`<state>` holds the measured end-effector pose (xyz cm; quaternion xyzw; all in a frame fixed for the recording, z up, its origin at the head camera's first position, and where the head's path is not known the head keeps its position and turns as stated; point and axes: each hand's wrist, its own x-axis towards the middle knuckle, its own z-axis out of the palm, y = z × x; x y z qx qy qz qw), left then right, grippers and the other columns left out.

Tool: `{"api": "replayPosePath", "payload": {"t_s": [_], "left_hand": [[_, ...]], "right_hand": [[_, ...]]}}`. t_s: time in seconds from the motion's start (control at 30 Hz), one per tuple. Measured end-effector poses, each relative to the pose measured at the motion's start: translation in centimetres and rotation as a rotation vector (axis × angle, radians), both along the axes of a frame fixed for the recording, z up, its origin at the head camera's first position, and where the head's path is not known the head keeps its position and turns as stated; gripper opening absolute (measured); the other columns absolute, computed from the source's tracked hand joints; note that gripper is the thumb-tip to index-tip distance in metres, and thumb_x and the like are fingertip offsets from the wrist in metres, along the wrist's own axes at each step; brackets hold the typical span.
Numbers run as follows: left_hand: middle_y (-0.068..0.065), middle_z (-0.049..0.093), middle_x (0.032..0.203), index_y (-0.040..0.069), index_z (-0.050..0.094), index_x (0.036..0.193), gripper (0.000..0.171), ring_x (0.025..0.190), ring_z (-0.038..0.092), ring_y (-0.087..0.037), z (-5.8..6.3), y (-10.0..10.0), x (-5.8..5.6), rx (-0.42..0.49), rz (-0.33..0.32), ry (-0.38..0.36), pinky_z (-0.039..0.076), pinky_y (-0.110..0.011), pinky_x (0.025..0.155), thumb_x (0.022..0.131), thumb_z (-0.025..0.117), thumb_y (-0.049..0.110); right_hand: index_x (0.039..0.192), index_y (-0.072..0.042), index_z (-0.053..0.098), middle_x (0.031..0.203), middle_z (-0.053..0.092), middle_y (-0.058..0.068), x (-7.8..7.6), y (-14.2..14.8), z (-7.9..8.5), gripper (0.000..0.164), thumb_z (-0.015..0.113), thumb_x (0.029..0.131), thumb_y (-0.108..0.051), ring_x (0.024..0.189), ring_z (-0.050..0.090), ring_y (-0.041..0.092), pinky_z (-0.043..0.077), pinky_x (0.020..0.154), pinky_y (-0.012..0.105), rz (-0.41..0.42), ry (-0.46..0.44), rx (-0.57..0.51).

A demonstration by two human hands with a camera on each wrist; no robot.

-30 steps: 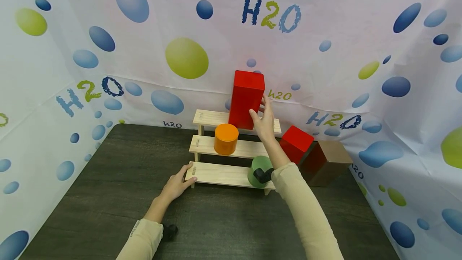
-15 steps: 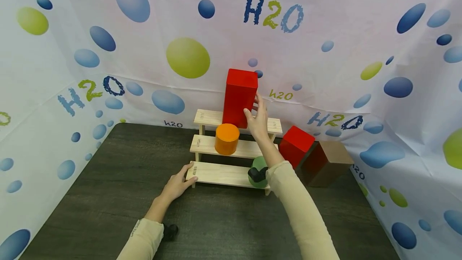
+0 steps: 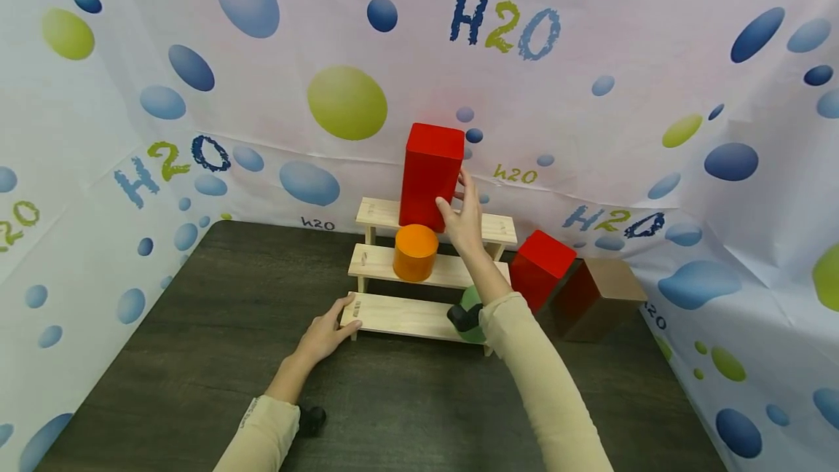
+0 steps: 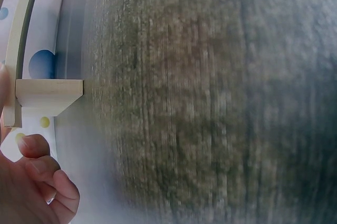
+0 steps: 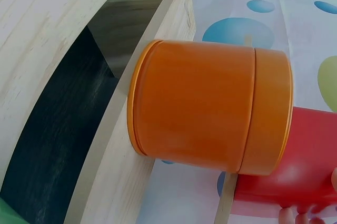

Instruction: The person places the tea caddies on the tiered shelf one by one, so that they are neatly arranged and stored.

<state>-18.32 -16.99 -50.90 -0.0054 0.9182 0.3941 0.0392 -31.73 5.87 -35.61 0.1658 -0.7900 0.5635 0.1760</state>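
Observation:
A tall red box (image 3: 429,184) stands upright on the top step of a three-step wooden shelf (image 3: 400,314). My right hand (image 3: 467,221) holds it by its right side, thumb on the front and fingers toward the back. In the right wrist view only fingertips (image 5: 287,216) show along the box's edge. My left hand (image 3: 323,335) grips the left end of the bottom step; the left wrist view shows curled fingers (image 4: 39,168) beside the shelf leg. An orange lidded canister (image 5: 195,108) sits on the middle step, in front of the red box.
A green canister (image 3: 470,299) is on the bottom step's right end, partly hidden by my right wrist's camera. Right of the shelf, a shorter red box (image 3: 542,261) and a brown box (image 3: 599,297) stand on the dark table (image 3: 197,355). A patterned curtain (image 3: 354,35) closes the back and sides.
The tall red box has moved left along the top step, together with my right hand. My left hand stays on the shelf end. The view has shifted slightly.

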Motion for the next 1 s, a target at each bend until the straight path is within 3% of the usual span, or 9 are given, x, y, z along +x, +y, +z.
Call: {"api": "replayPosePath", "payload": {"t_s": [0.53, 1.0], "left_hand": [[-0.001, 0.040, 0.057, 0.015, 0.035, 0.141, 0.062, 0.047, 0.030, -0.012, 0.1, 0.0, 0.0, -0.005, 0.007, -0.012, 0.028, -0.026, 0.047, 0.088, 0.060, 0.035], [0.001, 0.039, 0.053, 0.015, 0.035, 0.141, 0.062, 0.045, 0.030, -0.011, 0.2, 0.1, 0.1, 0.001, 0.001, 0.000, 0.027, -0.026, 0.045, 0.088, 0.060, 0.034]], "right_hand": [[0.144, -0.013, 0.025, 0.139, 0.037, 0.012, 0.0, -1.7, 0.3, 0.063, 0.053, 0.090, 0.000, 0.115, 0.044, 0.028, 0.043, 0.091, 0.039, 0.032, -0.064, 0.007], [0.145, -0.010, 0.024, 0.137, 0.038, 0.014, -0.5, -3.1, 0.1, 0.062, 0.052, 0.091, 0.000, 0.114, 0.046, 0.031, 0.042, 0.091, 0.038, 0.071, -0.029, 0.037]]}}
